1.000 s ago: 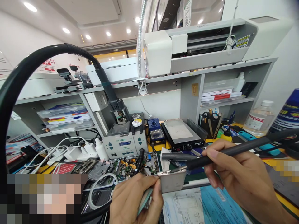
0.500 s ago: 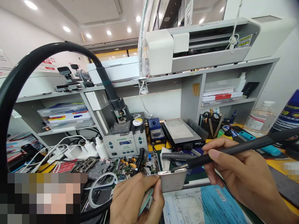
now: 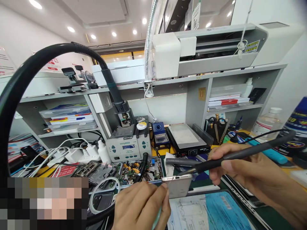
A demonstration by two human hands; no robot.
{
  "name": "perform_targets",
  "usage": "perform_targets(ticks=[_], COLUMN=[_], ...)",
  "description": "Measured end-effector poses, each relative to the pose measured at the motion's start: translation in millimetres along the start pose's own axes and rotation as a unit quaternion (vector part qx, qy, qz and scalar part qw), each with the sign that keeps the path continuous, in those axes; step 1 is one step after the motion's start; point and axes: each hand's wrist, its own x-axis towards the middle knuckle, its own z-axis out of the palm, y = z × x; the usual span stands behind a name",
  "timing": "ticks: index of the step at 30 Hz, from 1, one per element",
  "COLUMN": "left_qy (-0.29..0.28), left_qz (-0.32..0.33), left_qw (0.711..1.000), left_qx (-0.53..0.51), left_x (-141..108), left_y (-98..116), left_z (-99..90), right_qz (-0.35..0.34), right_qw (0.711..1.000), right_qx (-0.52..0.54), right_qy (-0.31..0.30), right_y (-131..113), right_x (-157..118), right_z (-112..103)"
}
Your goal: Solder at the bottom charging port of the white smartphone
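My left hand (image 3: 141,204) is closed, its fingertips at the near left corner of a silver phone (image 3: 178,188) that stands with its port edge up. Part of a pale green thing (image 3: 157,219) shows in the same palm; its kind is hidden. My right hand (image 3: 249,172) is wrapped round the dark handle of a soldering iron (image 3: 230,158), with a thin black cord at its rear end. Its slim metal tip reaches the phone's port edge; whether it touches I cannot tell. A grey rod-like thing (image 3: 179,162) lies just behind.
A hot-air station (image 3: 129,148), a blue soldering station (image 3: 159,132) and a flat heating plate (image 3: 184,135) stand behind. A tray of circuit boards (image 3: 153,172) lies left of the phone. A blue-and-white printed mat (image 3: 218,207) covers the front. A thick black hose (image 3: 35,60) arches at left.
The rear of the soldering iron has shifted, so its cord now shows. My left fingers have closed over more of the green thing. The phone has barely moved.
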Motion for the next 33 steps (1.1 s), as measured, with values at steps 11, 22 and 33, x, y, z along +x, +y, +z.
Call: perform_targets(ticks=[11, 22, 33], left_qy=[0.026, 0.028, 0.029], left_qz=[0.046, -0.197, -0.158], left_qw=[0.998, 0.979, 0.987], left_qx=[0.017, -0.041, -0.011], left_x=[5, -6, -11], left_y=[-3, 13, 11], left_z=[6.0, 8.3, 8.8], right_qz=[-0.004, -0.005, -0.154], right_qw=[0.998, 1.0, 0.973], right_qx=[0.023, 0.015, -0.145], right_qy=[0.059, 0.016, 0.09], right_y=[0, 2, 14], right_x=[-2, -1, -19], right_z=[11, 6, 12])
